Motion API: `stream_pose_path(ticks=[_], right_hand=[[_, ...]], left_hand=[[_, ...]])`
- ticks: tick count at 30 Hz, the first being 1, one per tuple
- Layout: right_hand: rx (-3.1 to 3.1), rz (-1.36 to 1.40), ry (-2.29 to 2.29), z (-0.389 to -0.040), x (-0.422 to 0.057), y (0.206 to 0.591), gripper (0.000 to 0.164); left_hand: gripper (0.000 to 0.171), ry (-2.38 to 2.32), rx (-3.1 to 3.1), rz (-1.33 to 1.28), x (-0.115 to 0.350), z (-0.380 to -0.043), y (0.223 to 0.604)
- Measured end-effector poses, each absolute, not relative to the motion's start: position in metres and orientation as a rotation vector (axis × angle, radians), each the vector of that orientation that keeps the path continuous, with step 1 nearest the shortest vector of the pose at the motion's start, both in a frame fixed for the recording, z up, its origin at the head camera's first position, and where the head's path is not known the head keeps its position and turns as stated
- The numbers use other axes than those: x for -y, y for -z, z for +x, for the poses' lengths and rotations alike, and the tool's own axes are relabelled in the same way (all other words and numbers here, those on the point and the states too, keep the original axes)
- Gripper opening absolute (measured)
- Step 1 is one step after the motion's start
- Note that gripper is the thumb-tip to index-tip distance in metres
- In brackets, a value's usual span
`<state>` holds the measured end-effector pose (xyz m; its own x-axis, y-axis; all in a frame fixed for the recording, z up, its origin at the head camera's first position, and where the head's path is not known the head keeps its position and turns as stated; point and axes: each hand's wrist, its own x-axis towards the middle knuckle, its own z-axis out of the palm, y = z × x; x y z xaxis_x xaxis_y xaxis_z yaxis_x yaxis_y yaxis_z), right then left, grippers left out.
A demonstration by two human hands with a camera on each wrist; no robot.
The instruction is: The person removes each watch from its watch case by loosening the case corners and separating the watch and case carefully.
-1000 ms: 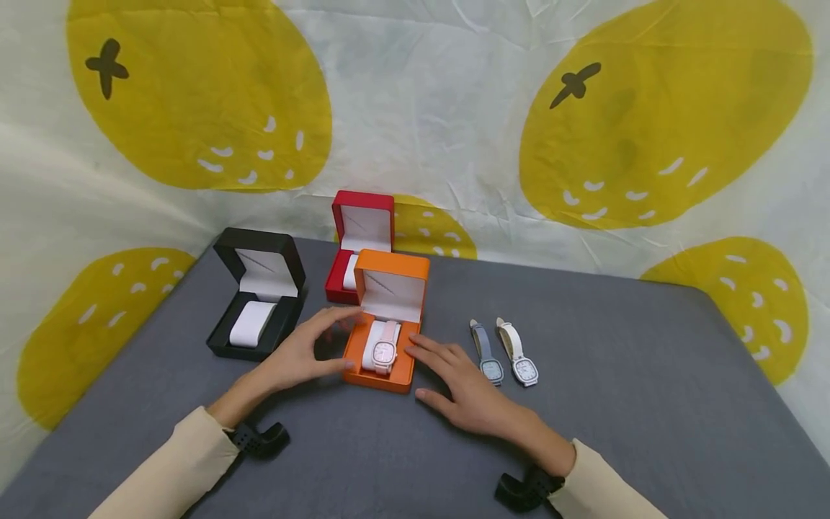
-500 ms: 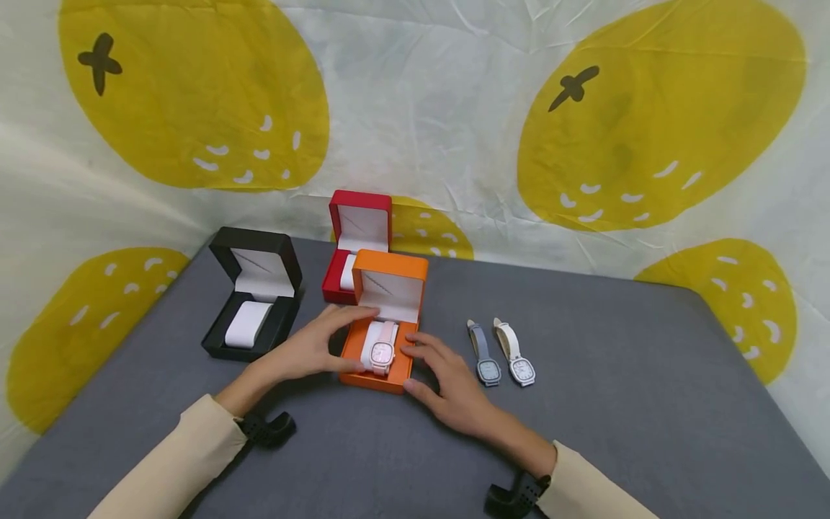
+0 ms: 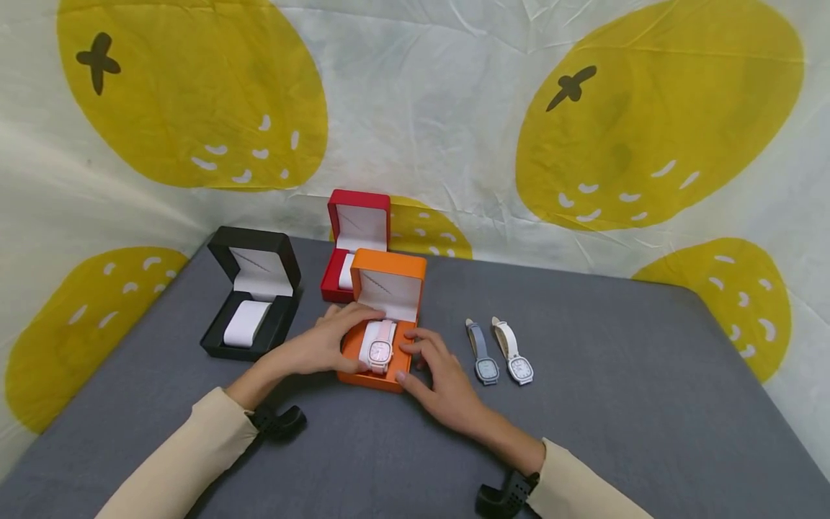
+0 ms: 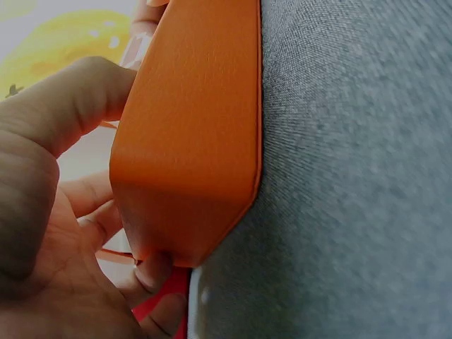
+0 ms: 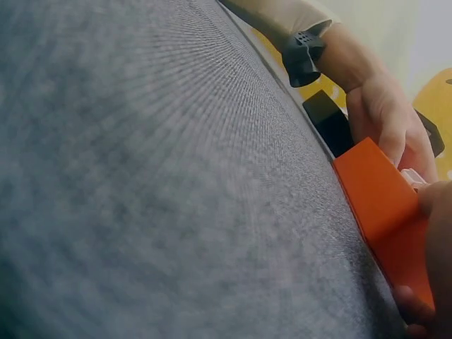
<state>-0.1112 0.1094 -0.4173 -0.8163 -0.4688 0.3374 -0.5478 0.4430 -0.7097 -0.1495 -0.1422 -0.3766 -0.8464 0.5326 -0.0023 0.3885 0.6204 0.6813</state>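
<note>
An orange watch box stands with its lid raised in the head view. Inside lies a white cushion wearing a pink-strapped watch. My left hand reaches over the left wall, its thumb and forefinger curved round the cushion's near and far ends. In the left wrist view, the thumb of this hand bends over the box's rim. My right hand holds the box's right side near the front corner. The right wrist view shows part of that hand against the orange wall; its other fingers are mostly hidden.
Left of the orange box, an open black watch box holds a bare white cushion. Behind is an open red watch box, partly covered. A blue watch and a white watch lie on the grey cloth to the right.
My left hand has moved rightward over the orange box, from its left edge to the cushion. My right hand has come closer, onto the box's right side. Boxes and loose watches stay put.
</note>
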Motion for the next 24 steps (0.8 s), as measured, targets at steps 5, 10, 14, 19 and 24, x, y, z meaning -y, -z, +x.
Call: stream_pose_path(ticks=[5,10,14,19,24], right_hand=[[2.572,0.931,-1.385,-0.1098,-0.1083,0.4165,0.038],[2.553,0.934,-1.387,-0.1103,-0.1087,0.4169,0.036],[2.562,0.936,-1.390,-0.1106,-0.1087,0.4177,0.036],[2.575,0.927,-1.404,-0.1104,-0.1085,0.4178,0.037],[2.576,0.912,-1.408,-0.1103,-0.1094,0.4172,0.038]], left_hand=[[0.072,-1.033,-2.717,0.737,0.1405,-0.1449,0.3751],[0.066,-1.001,-2.822,0.780,0.1378,-0.1458,0.3754],[0.066,-1.007,-2.815,0.785,0.1375,-0.1493,0.3781],[0.067,-1.094,-2.770,0.765,0.1387,-0.1494,0.3823],[0.068,-1.186,-2.725,0.761,0.1395,-0.1490,0.3831]])
